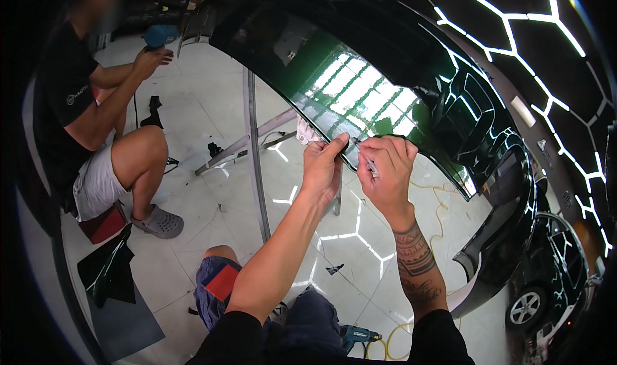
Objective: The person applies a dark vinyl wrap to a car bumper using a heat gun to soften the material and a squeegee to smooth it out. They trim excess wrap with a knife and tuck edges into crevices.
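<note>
A large glossy dark green car body panel (360, 63) rests on a metal stand (254, 140) in front of me. My left hand (323, 165) pinches the film at the panel's lower edge (347, 153). My right hand (385, 169) grips a small knife-like tool (371, 166), its tip at that same edge, right beside my left fingers. A bit of white material (306, 133) shows just left of my left hand.
Another person (96, 127) sits at the left on a low red stool (106, 223), holding a blue tool (160, 36). Dark film scraps (109, 268) lie on the white tiled floor. A heat gun (357, 335) and yellow cord lie by my knees. A dark car (546, 281) stands at the right.
</note>
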Demonstrator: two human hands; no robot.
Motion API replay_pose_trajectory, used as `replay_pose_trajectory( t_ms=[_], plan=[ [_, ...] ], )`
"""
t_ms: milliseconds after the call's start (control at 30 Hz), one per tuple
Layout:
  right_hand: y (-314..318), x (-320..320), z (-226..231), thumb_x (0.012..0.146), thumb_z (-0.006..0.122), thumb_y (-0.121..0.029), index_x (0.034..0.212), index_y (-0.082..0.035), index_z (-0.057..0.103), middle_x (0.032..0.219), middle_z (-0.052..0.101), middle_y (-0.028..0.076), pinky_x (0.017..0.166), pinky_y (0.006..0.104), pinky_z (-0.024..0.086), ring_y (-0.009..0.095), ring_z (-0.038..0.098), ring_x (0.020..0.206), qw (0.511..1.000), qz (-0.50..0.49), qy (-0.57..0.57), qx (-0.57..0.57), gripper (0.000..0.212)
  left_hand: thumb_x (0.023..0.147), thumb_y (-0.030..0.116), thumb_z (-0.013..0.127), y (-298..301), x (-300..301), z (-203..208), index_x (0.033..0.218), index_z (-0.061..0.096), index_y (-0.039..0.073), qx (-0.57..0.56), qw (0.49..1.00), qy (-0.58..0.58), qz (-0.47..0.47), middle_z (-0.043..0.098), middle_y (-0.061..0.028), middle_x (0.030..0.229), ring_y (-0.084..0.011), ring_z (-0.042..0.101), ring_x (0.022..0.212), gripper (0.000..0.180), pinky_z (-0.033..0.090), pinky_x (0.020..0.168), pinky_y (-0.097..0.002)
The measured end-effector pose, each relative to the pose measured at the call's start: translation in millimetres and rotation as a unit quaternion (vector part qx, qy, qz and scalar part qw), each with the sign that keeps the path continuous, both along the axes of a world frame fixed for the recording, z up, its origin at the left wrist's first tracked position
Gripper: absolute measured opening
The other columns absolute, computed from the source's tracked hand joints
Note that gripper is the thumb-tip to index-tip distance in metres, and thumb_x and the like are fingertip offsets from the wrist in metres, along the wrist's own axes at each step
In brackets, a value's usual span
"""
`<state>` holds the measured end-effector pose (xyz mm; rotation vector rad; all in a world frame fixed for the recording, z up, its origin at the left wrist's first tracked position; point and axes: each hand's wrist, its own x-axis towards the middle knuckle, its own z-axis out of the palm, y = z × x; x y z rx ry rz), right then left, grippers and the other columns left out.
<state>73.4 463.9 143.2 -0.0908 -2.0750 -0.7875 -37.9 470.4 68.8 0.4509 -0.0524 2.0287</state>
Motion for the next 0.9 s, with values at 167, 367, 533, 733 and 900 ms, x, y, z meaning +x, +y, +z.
replay_pose_trajectory(
  t_ms=[167, 367, 533, 733, 900],
  plan=[
    [1.1, 0.9, 0.1, 0.070, 0.071, 0.000, 0.085, -0.007, 0.059, 0.092, 0.063, 0.002, 0.080, 0.0372, 0.035, 0.021, 0.057, 0.085, 1.000, 0.001, -0.003, -0.005, 0.021, 0.091, 0.009, 0.062, 3.4, 3.6, -6.1, 0.095, 0.058, 0.002, 0.026, 0.998, -0.060, -0.014, 0.065, -0.0075, 0.095, -0.0147, 0.063, 0.087, 0.008, 0.050, 0.084, -0.0286],
    [3.1, -0.8, -0.9, 0.070, 0.071, -0.001, 0.085, -0.007, 0.060, 0.092, 0.064, 0.002, 0.079, 0.0372, 0.035, 0.021, 0.058, 0.085, 1.000, 0.006, -0.003, -0.004, 0.020, 0.096, 0.021, 0.051, 7.3, 2.8, -10.1, 0.107, 0.057, 0.004, 0.030, 0.999, -0.014, 0.000, 0.065, -0.0049, 0.106, -0.0177, 0.061, 0.101, 0.022, 0.046, 0.093, -0.0339],
    [2.3, -0.5, -0.4, 0.070, 0.070, -0.001, 0.085, -0.007, 0.059, 0.092, 0.064, 0.002, 0.079, 0.0370, 0.034, 0.021, 0.058, 0.085, 1.000, 0.005, -0.003, -0.006, 0.019, 0.095, 0.019, 0.053, 2.4, 2.8, -6.7, 0.105, 0.058, 0.004, 0.045, 0.999, -0.004, -0.003, 0.064, -0.0045, 0.106, -0.0176, 0.060, 0.102, 0.019, 0.045, 0.094, -0.0338],
    [3.3, -0.1, -0.6, 0.070, 0.070, -0.001, 0.083, -0.008, 0.058, 0.092, 0.064, 0.001, 0.078, 0.0368, 0.034, 0.020, 0.058, 0.085, 1.000, -0.003, -0.005, -0.010, 0.019, 0.093, 0.014, 0.055, -2.1, 2.3, -1.9, 0.100, 0.059, 0.004, 0.035, 0.999, -0.017, -0.001, 0.065, -0.0053, 0.103, -0.0168, 0.061, 0.097, 0.013, 0.047, 0.091, -0.0331],
    [4.0, -1.5, -0.6, 0.069, 0.070, -0.001, 0.083, -0.008, 0.057, 0.091, 0.063, 0.001, 0.078, 0.0369, 0.034, 0.020, 0.058, 0.085, 1.000, 0.004, -0.002, -0.007, 0.020, 0.093, 0.013, 0.057, -5.6, 0.8, 0.3, 0.097, 0.060, 0.001, 0.026, 0.999, -0.025, -0.012, 0.066, -0.0073, 0.098, -0.0159, 0.064, 0.089, 0.012, 0.050, 0.086, -0.0313]
  ],
)
